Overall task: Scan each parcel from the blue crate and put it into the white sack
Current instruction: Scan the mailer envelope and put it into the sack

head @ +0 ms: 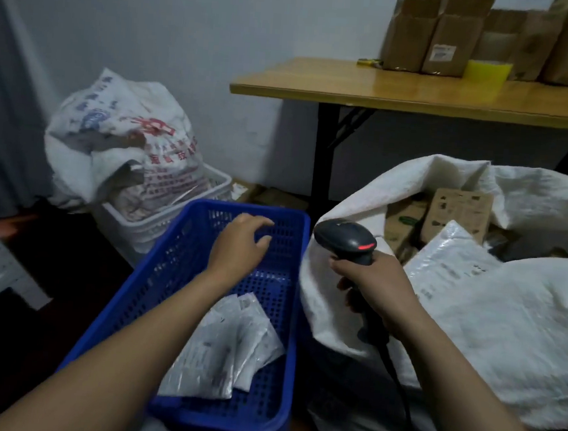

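Several parcels [228, 343] in blue crate [169, 274], short of left hand [239, 242]

White parcels [228, 343] lie in blue crate [155, 280]; white sack [522, 322] open beside.

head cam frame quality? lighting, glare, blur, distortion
Head view: dim, bluish light, soft throughout; labels on the parcels in the blue crate unreadable. Head view: sheen on the wooden table, red glow on the scanner in the right hand. Head view: wide-angle bend toward the edges.
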